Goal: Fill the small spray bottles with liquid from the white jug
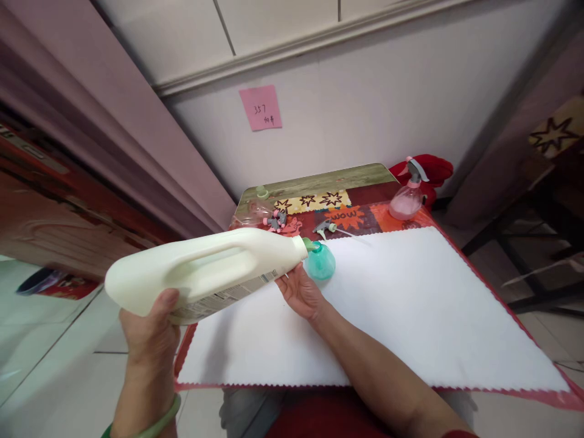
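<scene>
A large cream-coloured jug (146, 267) is tilted nearly level, its green spout pointing right. My left hand (148, 325) grips the jug near its base, thumb on the near side. Palm up, my right hand (301, 295) supports the jug under its neck, with the fingertips partly hidden behind it. The spout meets the open mouth of a translucent green bottle (322, 265) standing on the white mat (410, 316). Whether liquid is flowing is hard to make out. Just behind the bottle lies a grey-and-white spray head (325, 229) with a thin tube.
A spray bottle of pink liquid (406, 204) stands at the table's back right. Pink-and-grey spray heads (276, 221), a clear pink bottle (252, 214) and a pale green cap (262, 192) sit at the back left. A wall with a pink note (261, 108) rises behind.
</scene>
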Action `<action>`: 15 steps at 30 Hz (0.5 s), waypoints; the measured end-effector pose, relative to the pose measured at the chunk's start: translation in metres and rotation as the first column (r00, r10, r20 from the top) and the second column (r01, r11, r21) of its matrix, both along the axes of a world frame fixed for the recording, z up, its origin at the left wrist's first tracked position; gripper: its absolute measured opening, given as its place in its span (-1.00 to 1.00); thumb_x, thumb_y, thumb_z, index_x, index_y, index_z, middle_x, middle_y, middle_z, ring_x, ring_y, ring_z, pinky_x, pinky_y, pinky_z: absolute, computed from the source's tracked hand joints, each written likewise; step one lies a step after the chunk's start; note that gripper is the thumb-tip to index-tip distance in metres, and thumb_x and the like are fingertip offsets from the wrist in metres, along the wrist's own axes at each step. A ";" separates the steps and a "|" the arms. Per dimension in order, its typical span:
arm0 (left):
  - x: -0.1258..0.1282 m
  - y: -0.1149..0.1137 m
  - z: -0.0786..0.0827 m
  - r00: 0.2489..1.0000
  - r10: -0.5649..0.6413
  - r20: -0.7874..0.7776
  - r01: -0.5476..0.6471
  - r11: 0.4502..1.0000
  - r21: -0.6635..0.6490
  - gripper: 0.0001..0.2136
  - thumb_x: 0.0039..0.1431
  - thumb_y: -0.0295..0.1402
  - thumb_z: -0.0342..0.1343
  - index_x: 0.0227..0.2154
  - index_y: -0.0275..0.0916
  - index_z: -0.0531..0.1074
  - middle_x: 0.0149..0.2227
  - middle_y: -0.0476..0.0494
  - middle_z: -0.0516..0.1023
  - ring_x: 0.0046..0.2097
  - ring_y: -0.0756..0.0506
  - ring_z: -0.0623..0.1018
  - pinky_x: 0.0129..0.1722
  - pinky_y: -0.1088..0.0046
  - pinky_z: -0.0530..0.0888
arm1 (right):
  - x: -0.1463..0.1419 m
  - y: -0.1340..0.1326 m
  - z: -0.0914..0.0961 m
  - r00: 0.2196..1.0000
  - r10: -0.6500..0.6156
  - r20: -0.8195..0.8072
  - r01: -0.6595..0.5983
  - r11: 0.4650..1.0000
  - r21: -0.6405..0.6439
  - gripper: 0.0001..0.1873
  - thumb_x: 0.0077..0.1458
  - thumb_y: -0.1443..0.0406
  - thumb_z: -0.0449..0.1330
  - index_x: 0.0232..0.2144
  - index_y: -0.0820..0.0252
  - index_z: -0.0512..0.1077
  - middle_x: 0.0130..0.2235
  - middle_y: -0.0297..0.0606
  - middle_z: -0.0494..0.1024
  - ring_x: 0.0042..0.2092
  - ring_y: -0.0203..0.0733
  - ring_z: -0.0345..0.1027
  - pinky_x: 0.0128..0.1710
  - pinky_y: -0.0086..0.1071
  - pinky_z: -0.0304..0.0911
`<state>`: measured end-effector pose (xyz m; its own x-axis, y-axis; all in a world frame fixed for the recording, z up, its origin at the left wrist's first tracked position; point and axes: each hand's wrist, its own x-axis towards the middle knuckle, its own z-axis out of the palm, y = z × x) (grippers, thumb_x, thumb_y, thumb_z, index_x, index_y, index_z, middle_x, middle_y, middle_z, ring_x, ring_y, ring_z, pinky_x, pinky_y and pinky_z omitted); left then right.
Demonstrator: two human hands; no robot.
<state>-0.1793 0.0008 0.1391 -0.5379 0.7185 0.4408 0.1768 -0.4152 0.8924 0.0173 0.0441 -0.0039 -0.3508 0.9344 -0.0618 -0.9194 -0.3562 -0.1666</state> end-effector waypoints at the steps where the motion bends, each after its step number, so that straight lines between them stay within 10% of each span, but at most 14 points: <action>1: -0.001 0.001 0.000 1.000 0.003 -0.001 -0.003 1.000 0.009 -0.55 -0.35 -0.24 0.50 -0.30 -0.23 0.59 -0.25 -0.10 0.65 -0.20 -0.14 0.63 -0.05 0.33 0.58 | 0.000 0.000 0.000 1.000 0.002 -0.001 -0.002 1.000 -0.003 -0.35 -0.19 0.00 0.53 -0.03 -0.03 0.54 0.11 -0.42 0.59 0.16 -0.21 0.42 0.26 -0.30 0.31; 15: -0.002 0.001 -0.001 1.000 -0.012 -0.007 0.012 1.000 0.029 -0.57 -0.33 -0.25 0.50 -0.29 -0.22 0.59 -0.27 -0.07 0.65 -0.22 -0.13 0.63 -0.06 0.36 0.58 | 0.000 0.001 -0.001 1.000 0.002 -0.007 -0.002 1.000 -0.002 -0.35 -0.20 0.00 0.54 -0.03 -0.03 0.54 0.11 -0.42 0.59 0.14 -0.22 0.43 0.21 -0.33 0.35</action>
<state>-0.1811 0.0020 0.1383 -0.5265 0.7117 0.4650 0.1778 -0.4427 0.8789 0.0169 0.0446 -0.0045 -0.3534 0.9335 -0.0612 -0.9197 -0.3586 -0.1599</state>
